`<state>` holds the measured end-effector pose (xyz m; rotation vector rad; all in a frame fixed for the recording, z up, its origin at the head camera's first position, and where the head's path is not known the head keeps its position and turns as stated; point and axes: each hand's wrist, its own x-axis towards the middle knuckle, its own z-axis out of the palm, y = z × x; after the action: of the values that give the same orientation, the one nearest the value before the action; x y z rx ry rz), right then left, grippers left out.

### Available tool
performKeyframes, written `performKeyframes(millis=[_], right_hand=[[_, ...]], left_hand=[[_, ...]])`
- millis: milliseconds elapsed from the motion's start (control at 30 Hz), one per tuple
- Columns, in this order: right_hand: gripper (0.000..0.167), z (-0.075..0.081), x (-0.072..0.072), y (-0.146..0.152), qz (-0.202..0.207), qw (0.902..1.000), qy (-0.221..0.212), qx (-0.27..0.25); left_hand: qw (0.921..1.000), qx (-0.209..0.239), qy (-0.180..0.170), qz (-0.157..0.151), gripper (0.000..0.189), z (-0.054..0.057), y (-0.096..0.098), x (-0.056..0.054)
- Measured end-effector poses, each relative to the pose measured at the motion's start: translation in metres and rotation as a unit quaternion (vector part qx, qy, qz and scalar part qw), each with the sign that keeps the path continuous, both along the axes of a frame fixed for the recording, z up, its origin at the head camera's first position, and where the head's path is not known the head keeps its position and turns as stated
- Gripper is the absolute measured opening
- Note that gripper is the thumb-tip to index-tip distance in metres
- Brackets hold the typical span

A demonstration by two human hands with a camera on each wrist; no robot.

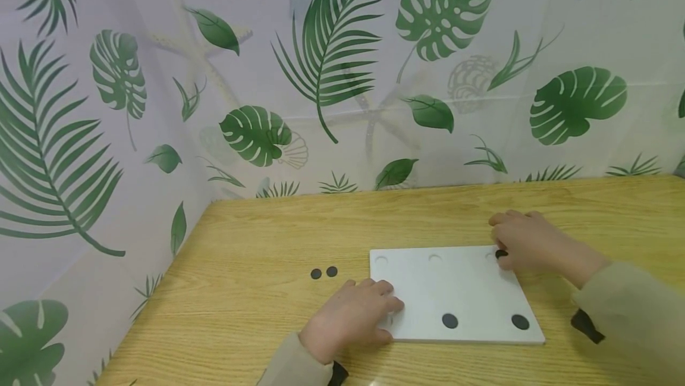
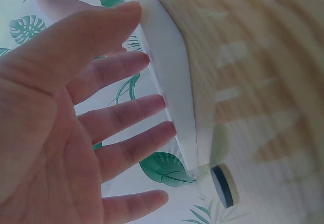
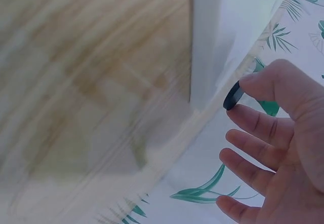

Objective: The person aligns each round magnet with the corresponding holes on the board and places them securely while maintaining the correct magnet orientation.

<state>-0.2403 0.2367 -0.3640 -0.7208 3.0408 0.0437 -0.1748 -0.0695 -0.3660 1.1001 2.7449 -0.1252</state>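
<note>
A flat white board point(image 1: 460, 288) lies on the table, with shallow round recesses along its far edge. Black discs fill the near middle and near right spots, such as the disc point(image 1: 450, 320). Over the far right corner my right hand point(image 1: 535, 246) pinches another black disc point(image 3: 233, 96) between thumb and index finger, its other fingers spread. My left hand point(image 1: 355, 314) rests on the board's left side with straight, spread fingers and partly covers the near left recess. In the left wrist view, fingertips point(image 2: 158, 102) touch the board's edge.
Two loose black discs point(image 1: 324, 272) lie on the wooden table point(image 1: 257, 291) left of the board. Behind and to the left hangs a leaf-patterned white cloth point(image 1: 342, 77). Dark bands show at both wrists.
</note>
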Motion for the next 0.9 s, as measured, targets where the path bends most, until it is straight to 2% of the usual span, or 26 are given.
performKeyframes(millis=[267, 900], right_hand=[[0.026, 0.0004, -0.0037, -0.0057, 0.006, 0.9999, -0.009, -0.008], [0.026, -0.0006, -0.0061, -0.0102, -0.007, 0.9998, -0.019, 0.003]], left_hand=[[1.0000, -0.001, -0.001, 0.001, 0.040, 0.0000, 0.0007, -0.0002], [1.0000, -0.004, -0.003, -0.001, 0.040, 0.0010, 0.0010, -0.0009]])
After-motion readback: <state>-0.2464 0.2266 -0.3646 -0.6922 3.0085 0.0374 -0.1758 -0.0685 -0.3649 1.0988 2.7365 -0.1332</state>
